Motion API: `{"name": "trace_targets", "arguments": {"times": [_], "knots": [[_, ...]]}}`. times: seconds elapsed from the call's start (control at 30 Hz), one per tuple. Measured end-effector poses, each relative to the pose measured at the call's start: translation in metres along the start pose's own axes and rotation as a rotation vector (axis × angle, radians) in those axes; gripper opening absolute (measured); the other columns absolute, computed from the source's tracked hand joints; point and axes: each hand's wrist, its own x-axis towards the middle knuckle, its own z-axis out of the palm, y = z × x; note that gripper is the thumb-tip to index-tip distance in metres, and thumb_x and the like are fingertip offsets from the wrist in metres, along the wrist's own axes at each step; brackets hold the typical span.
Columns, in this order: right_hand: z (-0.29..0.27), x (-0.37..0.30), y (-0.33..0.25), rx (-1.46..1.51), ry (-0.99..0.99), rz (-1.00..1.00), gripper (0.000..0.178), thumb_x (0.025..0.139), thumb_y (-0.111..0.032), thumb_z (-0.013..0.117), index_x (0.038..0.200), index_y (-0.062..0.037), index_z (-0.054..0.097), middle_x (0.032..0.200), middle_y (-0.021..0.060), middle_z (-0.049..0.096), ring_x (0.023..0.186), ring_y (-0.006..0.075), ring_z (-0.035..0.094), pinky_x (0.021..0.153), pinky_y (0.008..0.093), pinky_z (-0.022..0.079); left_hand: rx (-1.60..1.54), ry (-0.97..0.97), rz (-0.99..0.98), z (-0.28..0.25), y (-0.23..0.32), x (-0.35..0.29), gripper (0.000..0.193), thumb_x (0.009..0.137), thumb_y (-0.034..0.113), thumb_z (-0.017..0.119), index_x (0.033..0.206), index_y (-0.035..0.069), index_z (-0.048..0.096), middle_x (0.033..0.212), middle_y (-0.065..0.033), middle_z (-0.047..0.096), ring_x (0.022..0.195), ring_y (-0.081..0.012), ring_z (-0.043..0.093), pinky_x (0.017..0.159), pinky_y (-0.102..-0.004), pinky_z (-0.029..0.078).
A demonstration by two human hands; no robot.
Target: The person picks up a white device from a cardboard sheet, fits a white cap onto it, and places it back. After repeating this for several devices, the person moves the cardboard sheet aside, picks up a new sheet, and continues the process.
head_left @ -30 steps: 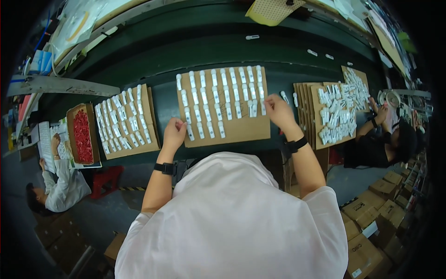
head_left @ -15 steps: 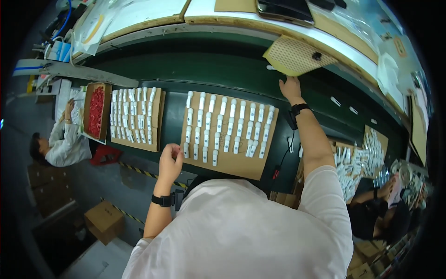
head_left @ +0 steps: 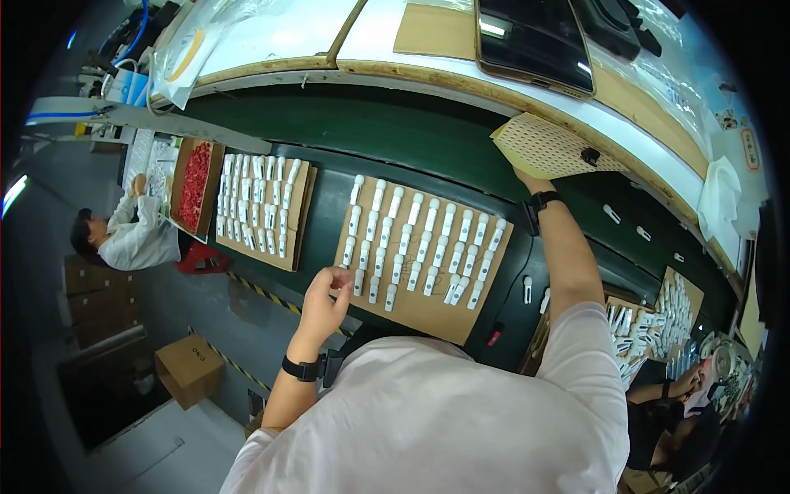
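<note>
My left hand hovers at the lower left corner of a cardboard sheet, its fingers loosely curled and the thumb apart. Nothing shows between them. Rows of small white stick-shaped pieces with rounded ends, such as this white piece, lie on the sheet. My right hand reaches to the far side of the green bench. A yellow-edged, dimpled sheet hanging at the shelf edge hides its fingers, so what they touch cannot be seen.
Further left lie another loaded cardboard sheet and a box of red parts; a co-worker sits beyond. Loose white pieces dot the bench at right, near piled ones and another person. A black cable crosses the bench.
The whole view has shifted. My right hand has slid behind the dimpled sheet, and the white piece seen beside that sheet no longer shows. My left hand stays near the cardboard's corner.
</note>
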Motion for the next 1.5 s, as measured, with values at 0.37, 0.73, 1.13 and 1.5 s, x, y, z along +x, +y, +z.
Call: {"name": "trace_targets", "arguments": {"times": [0.37, 0.73, 1.13, 1.5], "knots": [[-0.202, -0.088, -0.177, 0.985, -0.348, 0.449, 0.021, 0.088, -0.006, 0.064, 0.107, -0.0009, 0.063, 0.093, 0.0019, 0.064, 0.085, 0.0072, 0.057, 0.075, 0.0241, 0.046, -0.266, -0.195, 0.180, -0.003, 0.064, 0.022, 0.021, 0.086, 0.002, 0.062, 0.106, 0.000, 0.059, 0.096, -0.0083, 0.063, 0.088, -0.0147, 0.060, 0.082, -0.0282, 0.047], [-0.267, -0.145, -0.322, 0.920, -0.035, 0.119, 0.026, 0.080, -0.002, 0.070, 0.105, -0.0017, 0.064, 0.096, 0.0094, 0.066, 0.083, 0.0207, 0.062, 0.074, 0.0285, 0.047, -0.400, -0.425, 0.588, -0.040, 0.091, 0.008, 0.028, 0.078, 0.000, 0.070, 0.105, 0.002, 0.063, 0.099, -0.0101, 0.065, 0.091, -0.0215, 0.062, 0.082, -0.0314, 0.048], [-0.266, -0.163, -0.391, 1.067, 0.024, 0.323, 0.025, 0.080, 0.000, 0.070, 0.104, 0.0002, 0.063, 0.098, 0.0086, 0.064, 0.087, 0.0182, 0.060, 0.078, 0.0284, 0.046, -0.401, -0.400, 0.814, -0.076, 0.057, -0.002, 0.026, 0.074, -0.003, 0.072, 0.099, 0.001, 0.064, 0.097, -0.0112, 0.065, 0.091, -0.0223, 0.061, 0.086, -0.0331, 0.047], [-0.263, -0.163, -0.398, 0.722, 0.181, 0.032, 0.029, 0.075, 0.006, 0.070, 0.103, -0.0010, 0.064, 0.091, 0.0098, 0.064, 0.080, 0.0214, 0.060, 0.071, 0.0299, 0.047, -0.573, -0.591, 0.498, -0.095, 0.046, -0.004, 0.019, 0.082, 0.004, 0.069, 0.100, 0.000, 0.064, 0.095, -0.0084, 0.066, 0.096, -0.0170, 0.059, 0.092, -0.0307, 0.043]]}}
